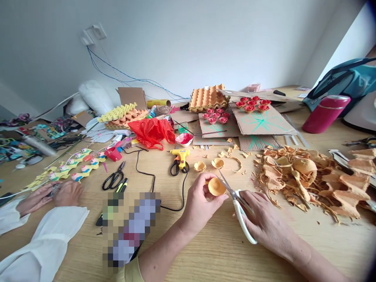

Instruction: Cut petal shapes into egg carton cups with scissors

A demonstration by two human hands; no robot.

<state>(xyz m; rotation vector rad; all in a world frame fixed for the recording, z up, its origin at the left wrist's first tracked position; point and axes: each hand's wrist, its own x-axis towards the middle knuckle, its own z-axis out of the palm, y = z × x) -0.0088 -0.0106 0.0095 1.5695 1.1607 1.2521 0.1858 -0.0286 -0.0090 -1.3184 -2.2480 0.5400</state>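
Observation:
Between the thumb and fingers of my left hand (201, 199) is a small round egg-carton cup (216, 187), orange and hollow, its opening turned toward me. My right hand (261, 215) grips white-handled scissors (241, 219). Their blades (225, 182) are parted and point up and left, close beside the cup's rim; I cannot tell whether they touch it. Just beyond my hands stand two more cut cups, a left one (200, 166) and a right one (217, 163). A curved trimmed strip (237, 164) lies to their right.
A heap of carton scraps (302, 176) covers the right side. A yellow glue gun (179, 156), black scissors (114, 178) and a red plastic bag (152, 131) lie left of centre. Red paper flowers (252, 103) sit on cardboard. A co-worker's hands (58, 192) work at left. A pink bottle (326, 113) stands right.

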